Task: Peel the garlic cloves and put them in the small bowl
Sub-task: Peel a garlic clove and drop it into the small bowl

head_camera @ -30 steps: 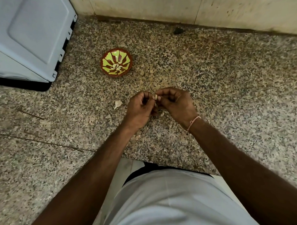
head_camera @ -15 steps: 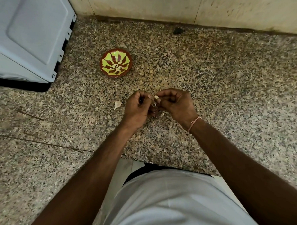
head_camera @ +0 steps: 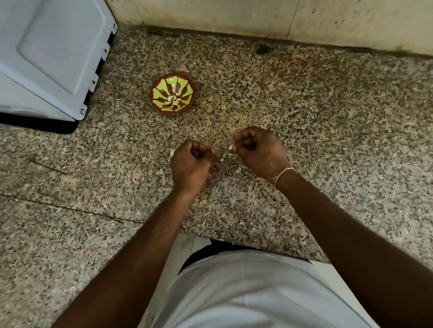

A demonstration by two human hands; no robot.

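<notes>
Right hand (head_camera: 259, 153) is pinching a clove (head_camera: 231, 146) at its fingertips, nearer the viewer than the bowl (head_camera: 172, 93). Left hand (head_camera: 190, 162) is curling its fingers; whether they hold peel cannot be told. Clove is judged light, firm, slippery once bare; gripping by the ends is advised.

Dim, warm light; sharp centre, wide-angle edge bending.
</notes>
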